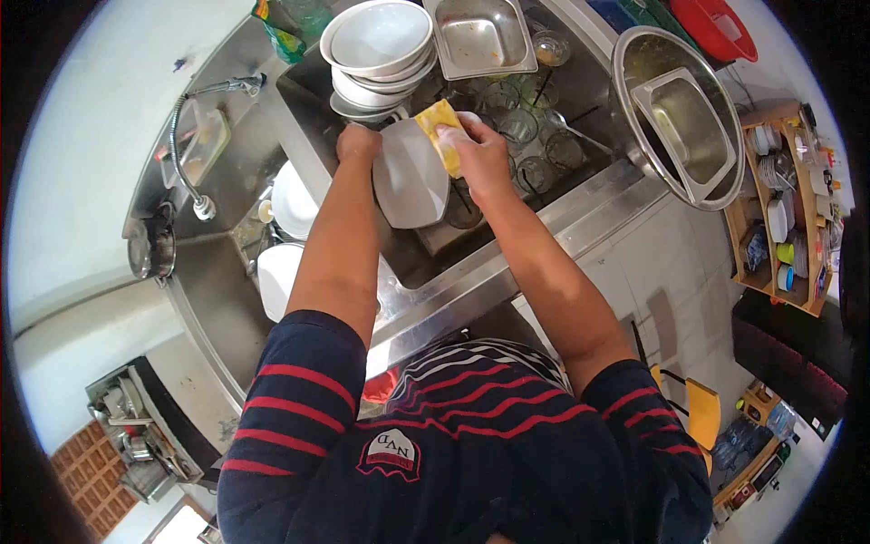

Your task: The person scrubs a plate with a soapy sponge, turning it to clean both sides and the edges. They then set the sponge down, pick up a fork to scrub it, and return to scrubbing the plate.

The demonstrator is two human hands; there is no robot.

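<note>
A white squarish plate (410, 186) is tilted over the right-hand sink basin. My left hand (360, 142) is closed at the plate's upper left edge; its fingertips are hidden. On the other side, my right hand (482, 161) grips a yellow sponge (439, 136) with white suds on it, pressed against the plate's upper right edge. Just beyond the hands rises a stack of white bowls (381, 45). Several drinking glasses (518, 127) stand in the basin beside my right hand, some with dark straws.
A metal pan (480, 41) lies at the basin's far side. A big steel bowl (625, 100) holding another metal pan (693, 127) sits to the right. White plates (281, 276) and a faucet hose (177, 150) occupy the left basin. The steel counter edge (453, 308) runs before me.
</note>
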